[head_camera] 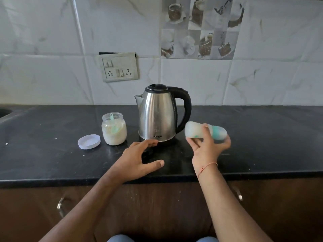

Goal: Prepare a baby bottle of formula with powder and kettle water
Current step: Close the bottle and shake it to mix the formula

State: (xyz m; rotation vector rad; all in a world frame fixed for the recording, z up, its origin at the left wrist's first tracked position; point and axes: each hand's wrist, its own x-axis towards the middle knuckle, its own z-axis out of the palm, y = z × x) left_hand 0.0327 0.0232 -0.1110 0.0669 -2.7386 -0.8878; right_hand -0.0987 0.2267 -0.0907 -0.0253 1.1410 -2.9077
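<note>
The left hand hovers spread over the dark worktop, grip wide open and holding nothing, fingertips near the kettle's base. The right hand grips a blurred, translucent bottle with a teal band, tipped on its side, just right of the kettle. Farther back stand the steel kettle, a clear powder jar with a scoop inside, and its white lid alongside.

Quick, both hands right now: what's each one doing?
Left hand: open, fingers spread over the black countertop, holding nothing.
Right hand: grips the translucent baby bottle with teal collar, tipped sideways, blurred.
</note>
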